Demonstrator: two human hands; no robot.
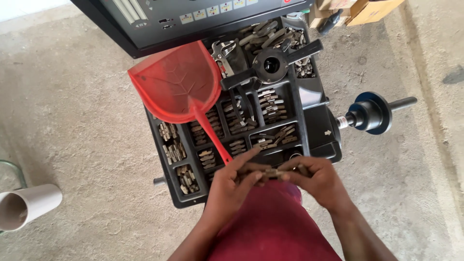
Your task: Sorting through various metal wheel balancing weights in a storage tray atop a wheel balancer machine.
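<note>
My left hand point(233, 183) and my right hand point(319, 180) meet in front of my red shirt, both gripping a small stack of grey metal weights point(271, 172) between the fingertips. Just beyond them stands a black machine tray point(314, 96) divided into compartments, each filled with several more grey metal weights point(273, 106). A red plastic dustpan point(176, 82) lies across the tray's left side, its handle pointing toward my left hand.
A black wing nut and pliers point(270, 65) rest on the tray's top. A metal shaft with a dark blue flange point(373, 112) sticks out to the right. A white pipe point(26, 205) lies on the concrete floor at left. Cardboard boxes point(357, 9) sit at top right.
</note>
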